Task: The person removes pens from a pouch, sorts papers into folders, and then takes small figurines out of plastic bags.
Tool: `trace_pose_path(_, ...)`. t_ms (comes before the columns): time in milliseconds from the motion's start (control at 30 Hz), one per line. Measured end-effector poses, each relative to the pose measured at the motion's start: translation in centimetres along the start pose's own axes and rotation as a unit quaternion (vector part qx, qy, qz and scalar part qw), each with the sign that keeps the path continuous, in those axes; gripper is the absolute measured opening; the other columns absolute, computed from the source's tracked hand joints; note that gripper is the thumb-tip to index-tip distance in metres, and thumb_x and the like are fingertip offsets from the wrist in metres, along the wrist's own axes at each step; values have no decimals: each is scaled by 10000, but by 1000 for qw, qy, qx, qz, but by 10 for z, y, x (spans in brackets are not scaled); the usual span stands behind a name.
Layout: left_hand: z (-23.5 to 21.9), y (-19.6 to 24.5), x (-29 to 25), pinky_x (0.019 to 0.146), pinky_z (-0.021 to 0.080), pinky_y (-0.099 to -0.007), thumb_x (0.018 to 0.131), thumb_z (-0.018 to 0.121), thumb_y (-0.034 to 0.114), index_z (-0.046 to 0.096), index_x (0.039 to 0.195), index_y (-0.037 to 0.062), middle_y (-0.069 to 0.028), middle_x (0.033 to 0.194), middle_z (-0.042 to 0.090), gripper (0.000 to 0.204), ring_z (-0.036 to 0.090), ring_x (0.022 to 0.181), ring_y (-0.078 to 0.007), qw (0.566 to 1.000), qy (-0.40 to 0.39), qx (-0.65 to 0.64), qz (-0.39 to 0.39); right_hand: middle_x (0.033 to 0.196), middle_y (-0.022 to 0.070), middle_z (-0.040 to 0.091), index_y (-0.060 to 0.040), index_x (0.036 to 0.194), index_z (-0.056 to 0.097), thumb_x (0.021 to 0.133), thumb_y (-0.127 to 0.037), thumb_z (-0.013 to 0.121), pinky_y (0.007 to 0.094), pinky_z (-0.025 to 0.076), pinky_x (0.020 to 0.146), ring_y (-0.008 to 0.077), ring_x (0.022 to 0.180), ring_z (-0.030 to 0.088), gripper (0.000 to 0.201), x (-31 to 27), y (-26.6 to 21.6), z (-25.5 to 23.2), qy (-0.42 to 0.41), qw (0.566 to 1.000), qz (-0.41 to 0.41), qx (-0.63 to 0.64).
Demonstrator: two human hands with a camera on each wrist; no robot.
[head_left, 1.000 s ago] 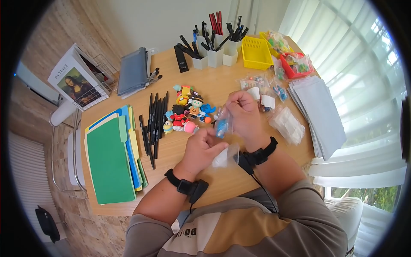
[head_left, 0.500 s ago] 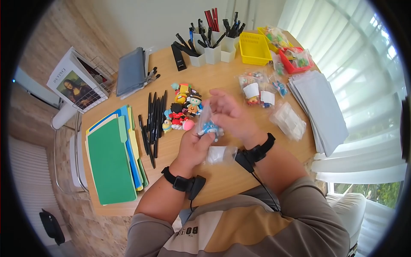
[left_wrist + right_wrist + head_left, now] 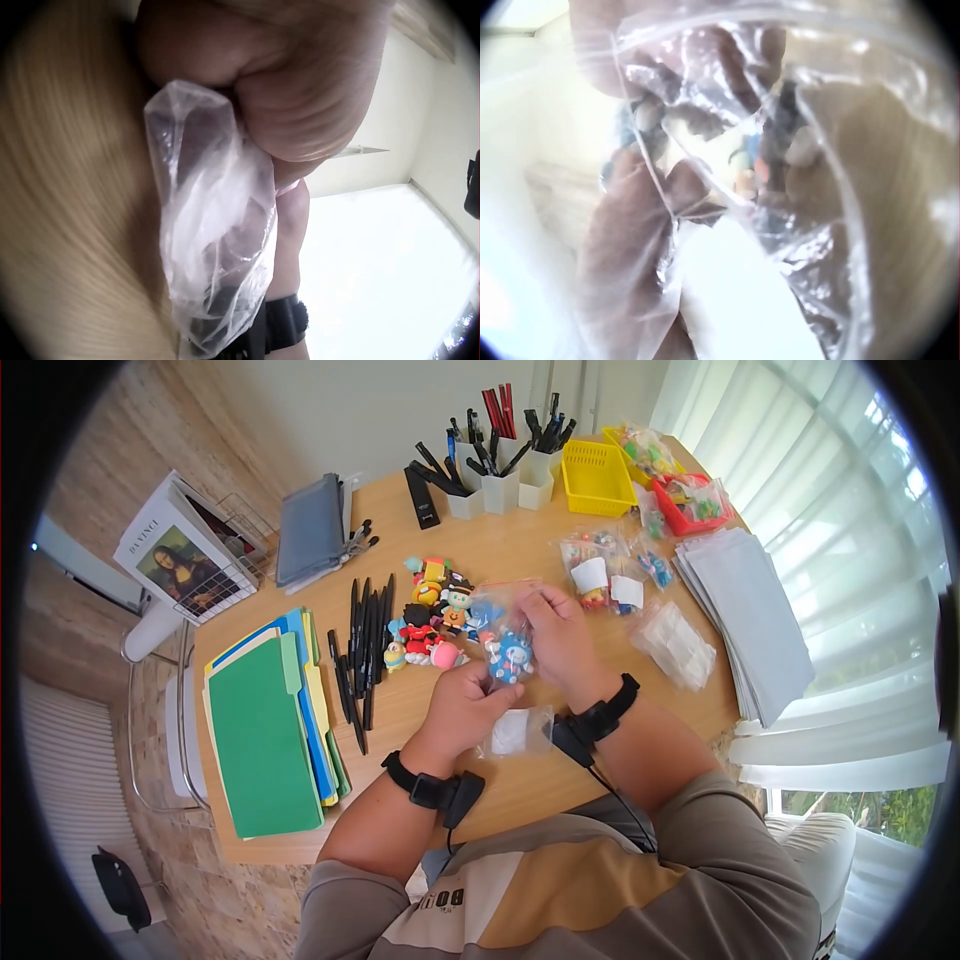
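Over the table's middle, a clear plastic bag [image 3: 516, 596] with a blue-and-white figurine [image 3: 511, 658] is held between both hands. My left hand [image 3: 462, 710] pinches its lower left side, thumb near the figurine. On the other side, the fingers of my right hand [image 3: 562, 638] grip the bag's upper right edge. Below the left hand hangs a second clear bag with a white slip [image 3: 512, 732]; the left wrist view shows this crumpled bag [image 3: 214, 225] from close by. Just left of the hands lies a cluster of small toy figures [image 3: 425, 625]. Clear film and a white slip [image 3: 739, 292] fill the right wrist view.
Black pens [image 3: 362, 650] and coloured folders [image 3: 262, 735] lie to the left. Rightward are bagged figures [image 3: 593, 545], clear bags [image 3: 675, 642] and a stack of grey envelopes [image 3: 745, 620]. Pen holders [image 3: 500, 490], a yellow basket [image 3: 597, 480] and a red basket [image 3: 680, 520] stand behind.
The right hand, gripping the bag, released it to lift with spread fingers while the left held it, then took hold of its edge again. The figurine's bag now lies more spread out.
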State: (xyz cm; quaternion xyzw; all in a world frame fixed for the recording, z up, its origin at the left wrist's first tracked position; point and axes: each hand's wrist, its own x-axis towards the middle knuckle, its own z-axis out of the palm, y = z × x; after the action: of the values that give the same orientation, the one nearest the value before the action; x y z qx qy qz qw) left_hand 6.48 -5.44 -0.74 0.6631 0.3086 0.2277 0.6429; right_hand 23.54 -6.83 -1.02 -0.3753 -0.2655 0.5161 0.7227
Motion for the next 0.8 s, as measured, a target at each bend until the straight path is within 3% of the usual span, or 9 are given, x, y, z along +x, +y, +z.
trace_pose_path(100,-2,-1,0,628,448,-240,922,664,151,668,940,3,45,711,584,149,512,694,-37,996,45,65,37,789,-11,574,-47,1002,627,978,-185,581,220,463,638,63,702,529,147,0,-3,8,28,999,-15,-6)
trace_pose_path(200,-3,-7,1,630,442,-239,948,642,180,667,954,6,44,725,584,176,508,692,-40,998,59,-12,12,825,-8,584,-47,1016,618,988,-169,561,222,476,668,66,733,540,138,-4,-7,11,21,999,15,-18)
trace_pose_path(233,1,-2,1,622,428,-236,953,639,202,668,965,14,48,736,578,191,497,688,-39,994,77,-63,36,867,-5,595,-36,1068,613,996,-168,551,222,490,691,61,756,543,163,-4,-8,11,-4,999,48,-14)
trace_pose_path(300,3,1,1,614,415,-233,957,636,225,670,977,22,53,746,573,207,486,684,-38,987,95,-115,60,893,-4,599,-36,1087,605,1000,-163,544,225,493,715,63,783,548,165,-4,-4,15,-14,999,39,13)
trace_pose_path(367,1,-2,-1,534,338,-225,959,627,292,647,876,61,58,665,497,247,409,583,-53,978,87,-185,42,918,-3,603,-37,1106,597,1004,-157,536,228,497,738,64,809,552,168,-2,3,11,-24,998,30,40)
trace_pose_path(467,-4,-12,2,530,324,-218,965,614,306,645,912,67,56,677,490,247,386,573,-50,970,64,-221,80,974,7,612,-32,1141,582,1008,-162,533,230,494,767,60,857,557,192,-2,11,2,-51,999,1,4)
trace_pose_path(533,-2,-2,2,532,325,-217,972,603,309,638,907,70,53,684,493,250,386,575,-48,975,75,-200,53,1000,12,618,-32,1148,576,1012,-160,526,234,490,788,56,885,553,194,-5,3,9,-82,991,-63,-84)
trace_pose_path(667,-3,-8,5,522,337,-218,991,569,326,612,884,79,50,690,498,273,392,573,-47,979,97,-176,34,1017,26,619,-25,1167,559,1010,-156,528,241,489,800,69,894,551,206,-3,4,2,-63,995,-19,-81)
trace_pose_path(800,2,-7,6,509,328,-217,994,566,341,607,823,82,52,669,490,313,395,568,-42,962,158,-222,28,1032,44,582,-32,1262,462,975,-145,584,239,484,794,91,874,543,333,-5,5,8,-37,983,-77,-160)
